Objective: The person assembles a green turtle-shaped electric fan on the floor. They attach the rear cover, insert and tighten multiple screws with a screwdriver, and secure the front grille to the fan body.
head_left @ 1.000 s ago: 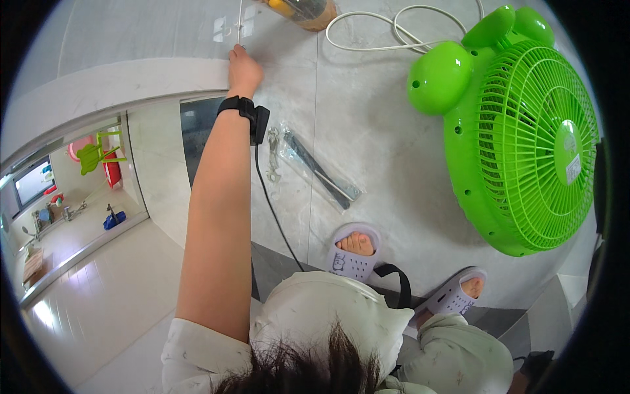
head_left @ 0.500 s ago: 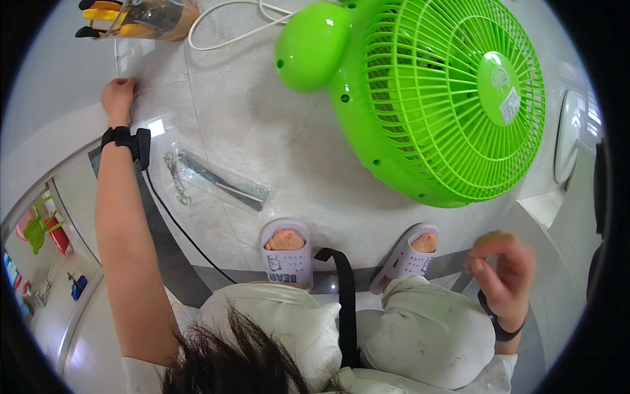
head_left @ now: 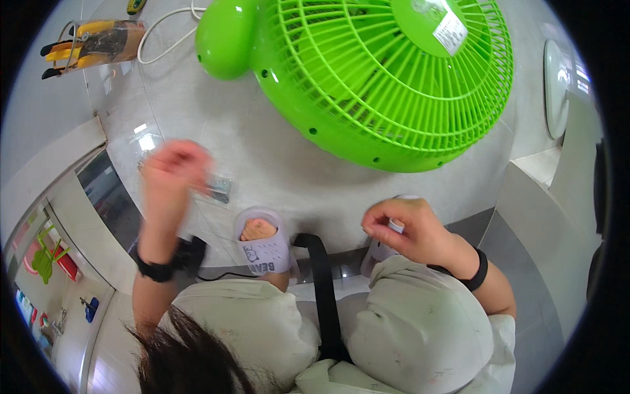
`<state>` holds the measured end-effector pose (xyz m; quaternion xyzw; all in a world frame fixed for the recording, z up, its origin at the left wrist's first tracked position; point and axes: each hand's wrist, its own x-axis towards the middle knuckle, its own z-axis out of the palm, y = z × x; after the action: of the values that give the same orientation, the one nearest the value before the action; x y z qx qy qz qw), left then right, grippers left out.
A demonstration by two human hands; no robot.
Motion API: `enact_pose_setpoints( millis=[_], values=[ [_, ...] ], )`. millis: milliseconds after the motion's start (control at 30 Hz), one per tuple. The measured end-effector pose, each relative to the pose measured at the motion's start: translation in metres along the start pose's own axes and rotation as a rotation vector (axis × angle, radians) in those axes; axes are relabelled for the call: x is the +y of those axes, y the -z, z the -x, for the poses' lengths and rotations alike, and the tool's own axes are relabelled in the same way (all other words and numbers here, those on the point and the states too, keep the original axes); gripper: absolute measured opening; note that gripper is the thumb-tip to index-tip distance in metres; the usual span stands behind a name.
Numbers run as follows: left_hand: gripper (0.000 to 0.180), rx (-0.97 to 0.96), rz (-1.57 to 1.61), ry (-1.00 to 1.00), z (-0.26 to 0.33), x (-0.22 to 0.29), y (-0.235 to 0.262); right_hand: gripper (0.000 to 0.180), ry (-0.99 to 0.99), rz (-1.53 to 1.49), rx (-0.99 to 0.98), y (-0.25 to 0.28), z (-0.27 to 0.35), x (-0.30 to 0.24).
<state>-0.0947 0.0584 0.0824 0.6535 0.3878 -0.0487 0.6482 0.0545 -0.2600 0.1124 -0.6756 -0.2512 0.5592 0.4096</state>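
Observation:
My left hand [head_left: 174, 172] is smeared by motion above the floor, so its fingers and anything in them cannot be made out. Beneath and beside it, a small clear plastic bag [head_left: 220, 189] with a dark strip inside is partly covered. My right hand [head_left: 410, 226] hovers over my right slipper, its fingers curled in toward the thumb; nothing shows between them. In front of both hands, touched by neither, a bright green fan [head_left: 289, 105] lies with its round slatted grille upward. Small dark holes run along its rim, and a rounded green lobe sticks out at its left.
A clear pouch of yellow-and-black handled tools [head_left: 98, 49] lies at the far left, beside a white cable [head_left: 164, 33]. My slippered left foot [head_left: 262, 240] stands near the bag. A pale round disc [head_left: 556, 88] leans at the right, and a black strap [head_left: 321, 289] hangs between my knees.
My left hand has come back from the far left floor toward me, over the bag. My right hand has moved left and inward, its fingers more closed. The whole view has shifted.

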Motion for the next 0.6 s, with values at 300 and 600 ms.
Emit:
enact_pose_setpoints(
  millis=[300, 600],
  values=[
    [0.011, -0.511, -0.362, -0.746, 0.016, 0.041, -0.150, 0.011, 0.092, -0.094, 0.190, 0.004, 0.012, -0.002],
    [0.019, -0.233, -0.452, -0.756, 0.021, 0.047, -0.132, 0.009, 0.103, -0.394, 0.504, 0.043, 0.069, -0.020]
  ],
)
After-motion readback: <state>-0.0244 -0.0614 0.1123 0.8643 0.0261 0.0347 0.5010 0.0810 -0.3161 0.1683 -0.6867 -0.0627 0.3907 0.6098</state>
